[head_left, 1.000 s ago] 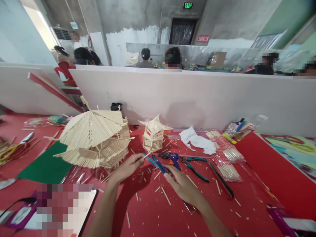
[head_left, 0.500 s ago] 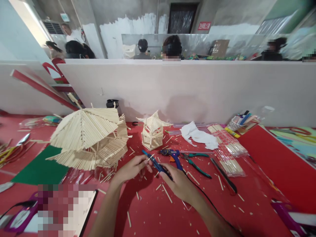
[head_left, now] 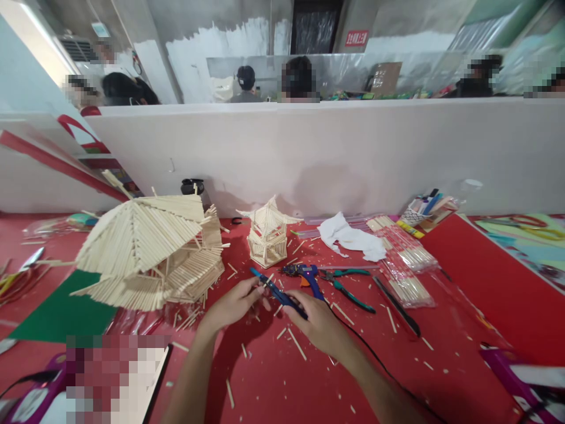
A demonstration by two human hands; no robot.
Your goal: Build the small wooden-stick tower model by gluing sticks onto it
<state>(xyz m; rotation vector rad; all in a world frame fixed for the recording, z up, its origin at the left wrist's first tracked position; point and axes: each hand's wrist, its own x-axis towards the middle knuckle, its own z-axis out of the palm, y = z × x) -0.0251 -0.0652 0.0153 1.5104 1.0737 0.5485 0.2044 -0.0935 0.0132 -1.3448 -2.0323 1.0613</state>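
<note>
Stick (head_left: 271, 278) now across tool (head_left: 281, 295), tip far-right

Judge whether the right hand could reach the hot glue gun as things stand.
Probably yes: the hot glue gun lies just beyond the right hand with nothing visibly between, though that hand holds a blue tool.

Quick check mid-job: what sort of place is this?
Probably a shared craft workshop: a small stick-built model and a blue glue gun are on a red table, and several people show beyond the white partition.
</note>
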